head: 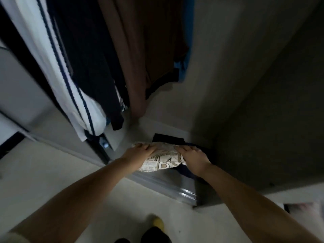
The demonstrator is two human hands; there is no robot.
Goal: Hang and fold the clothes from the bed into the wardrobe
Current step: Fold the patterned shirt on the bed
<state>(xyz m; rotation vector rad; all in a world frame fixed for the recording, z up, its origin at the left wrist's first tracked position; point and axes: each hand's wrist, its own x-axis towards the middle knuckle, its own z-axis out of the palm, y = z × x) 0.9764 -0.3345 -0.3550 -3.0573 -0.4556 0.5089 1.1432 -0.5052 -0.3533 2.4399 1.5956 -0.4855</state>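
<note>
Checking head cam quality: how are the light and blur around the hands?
Head view: dim overall, wardrobe interior in deep shadow; hanging clothes motion-smeared; left hand, right hand and printed folded garment readable but soft; wide-angle stretch at edges.

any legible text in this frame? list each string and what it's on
Folded printed cloth, held down by the left hand and right hand: large outlined letters and lines of small print show, all too blurred and creased to read.
Hanging clothes: no text visible.
Nothing else in view carries lettering.
</note>
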